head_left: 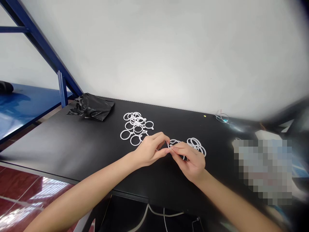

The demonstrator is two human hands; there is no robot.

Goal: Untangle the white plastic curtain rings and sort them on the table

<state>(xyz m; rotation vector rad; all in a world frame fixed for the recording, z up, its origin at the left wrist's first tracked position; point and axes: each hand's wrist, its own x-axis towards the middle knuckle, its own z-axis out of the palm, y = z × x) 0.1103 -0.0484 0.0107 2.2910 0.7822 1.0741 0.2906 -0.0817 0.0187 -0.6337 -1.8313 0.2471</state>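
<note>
Over the black table, my left hand (154, 146) is closed in a pinch around a white ring (168, 145), most of it hidden by the fingers. My right hand (189, 158) meets it, its thumb and fingertips pinched together at the small end of that ring; the exact contact is too small to make out. To the left lies a loose pile of white curtain rings (138, 130), each with a small eyelet. A smaller group of white rings (196, 145) lies just behind my right hand, partly covered by it.
A crumpled black plastic bag (95, 107) lies at the table's back left. Eyeglasses (222, 118) and a small yellow bit (205, 116) are near the wall. A blurred-out package (264, 170) sits at right. Blue metal framing (41, 42) stands left; white cables (164, 214) hang below the front edge.
</note>
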